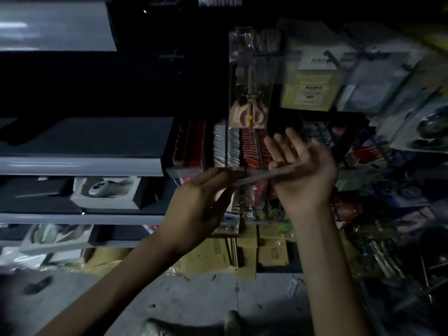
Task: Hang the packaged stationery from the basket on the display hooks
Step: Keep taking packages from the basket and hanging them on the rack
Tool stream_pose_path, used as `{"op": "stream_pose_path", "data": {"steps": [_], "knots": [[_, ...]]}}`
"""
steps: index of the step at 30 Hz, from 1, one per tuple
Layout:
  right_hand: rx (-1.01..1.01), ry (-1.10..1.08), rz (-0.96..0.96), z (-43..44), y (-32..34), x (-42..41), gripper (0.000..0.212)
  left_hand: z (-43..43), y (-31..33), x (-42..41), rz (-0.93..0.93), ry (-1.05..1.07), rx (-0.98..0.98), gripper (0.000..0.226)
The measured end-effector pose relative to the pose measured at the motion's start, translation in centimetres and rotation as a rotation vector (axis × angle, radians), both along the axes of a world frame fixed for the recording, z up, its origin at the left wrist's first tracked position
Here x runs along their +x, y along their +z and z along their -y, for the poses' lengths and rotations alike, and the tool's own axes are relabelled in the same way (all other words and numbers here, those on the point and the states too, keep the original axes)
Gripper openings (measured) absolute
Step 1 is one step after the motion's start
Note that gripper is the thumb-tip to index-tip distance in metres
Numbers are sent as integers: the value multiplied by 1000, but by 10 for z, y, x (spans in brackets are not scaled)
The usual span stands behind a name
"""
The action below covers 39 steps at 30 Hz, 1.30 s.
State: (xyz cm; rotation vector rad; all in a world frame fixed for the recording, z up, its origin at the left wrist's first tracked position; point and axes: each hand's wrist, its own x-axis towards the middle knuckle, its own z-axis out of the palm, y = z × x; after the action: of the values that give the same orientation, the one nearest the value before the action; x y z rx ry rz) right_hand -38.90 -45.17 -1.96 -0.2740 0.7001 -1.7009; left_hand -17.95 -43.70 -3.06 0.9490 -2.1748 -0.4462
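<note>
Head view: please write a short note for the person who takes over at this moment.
Left hand: pinches the left end of the flat packet.
Right hand: holds its right end, fingers raised.
Packet: level, edge-on, blurred, below the hung scissors pack.
Done: packet is in hand.
Left: hang it on a hook; basket not in view.

Both bare forearms rose from the lower edge and drew together at mid-frame. The left hand (201,197) showed its back, fingers reaching rightward to pinch one end of a thin packet (264,176) — the right hand (303,170) stood upright, palm turned leftward, fingers (295,144) raised and spread, thumb folded over the packet's other end.
</note>
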Motion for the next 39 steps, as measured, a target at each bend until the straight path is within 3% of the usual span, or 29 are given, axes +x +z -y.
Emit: {"op": "stream_pose_path", "data": {"steps": [4, 6, 9, 13, 18, 22, 27, 34, 39], "knots": [[-17, 77, -216, 1, 9, 2, 39, 6, 0, 0, -419, -13, 535, 19], [-58, 82, -344, 2, 10, 8, 22, 4, 3, -4, -566, -36, 694, 22], [-103, -1, -497, 6, 7, 13, 17, 2, -2, -7, -721, -65, 942, 33], [-129, -69, -669, 7, 0, 14, 13, 7, -2, -6, -583, -122, 861, 30], [-125, -90, -699, 5, -2, 15, 15, 27, 27, -9, -666, -33, 686, 31], [-126, -118, -726, 4, 0, 16, 16, 46, 44, -17, -628, 4, 539, 13], [-154, -137, -774, 0, 5, 8, 17, 53, 53, -31, -631, -1, 494, 9], [-166, -200, -791, -3, 7, 4, 11, 52, 49, -41, -629, -14, 613, 6], [-94, -220, -773, -3, 4, -2, 8, 60, 66, -40, -696, 75, 585, 31]]}}
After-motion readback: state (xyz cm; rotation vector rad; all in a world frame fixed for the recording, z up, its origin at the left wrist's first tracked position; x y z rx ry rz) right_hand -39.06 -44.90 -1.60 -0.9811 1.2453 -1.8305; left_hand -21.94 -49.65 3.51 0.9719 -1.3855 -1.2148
